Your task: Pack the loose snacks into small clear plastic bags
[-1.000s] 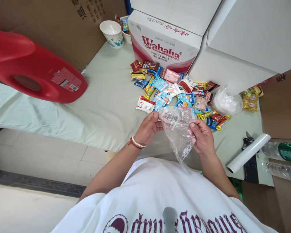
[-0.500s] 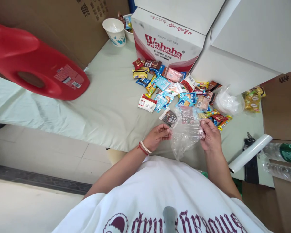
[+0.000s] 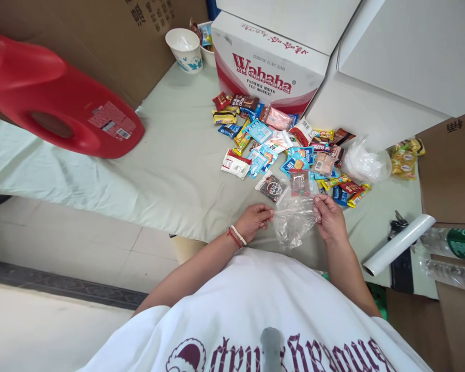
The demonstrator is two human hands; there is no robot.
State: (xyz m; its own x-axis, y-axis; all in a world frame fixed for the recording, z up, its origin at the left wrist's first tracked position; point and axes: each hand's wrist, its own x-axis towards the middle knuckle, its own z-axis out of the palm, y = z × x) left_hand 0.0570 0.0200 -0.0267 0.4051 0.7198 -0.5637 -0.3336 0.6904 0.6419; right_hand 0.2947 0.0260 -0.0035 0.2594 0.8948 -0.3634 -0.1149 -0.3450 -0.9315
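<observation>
A clear plastic bag (image 3: 294, 219) is stretched between my two hands near the table's front edge. My left hand (image 3: 257, 219), with beads and a red cord at the wrist, pinches its left side. The right side is gripped by the closed fingers of my right hand (image 3: 328, 216). Just beyond the bag lie a dark snack packet (image 3: 272, 186) and a small reddish packet (image 3: 300, 183). Behind them spreads a pile of wrapped snacks (image 3: 259, 132) in several colours. Whether the bag holds anything is hard to make out; it looks thin and crumpled.
A Wahaba-style printed carton (image 3: 269, 64) stands behind the pile. Left is a big red jug (image 3: 62, 103); paper cups (image 3: 184, 50) stand at the back. To the right are bundled clear bags (image 3: 366, 163), a white roll (image 3: 398, 245) and plastic bottles (image 3: 455, 243).
The bag's upper edge has come down toward me, uncovering the reddish packet behind it. My right hand has shifted slightly left, and the bag looks more gathered.
</observation>
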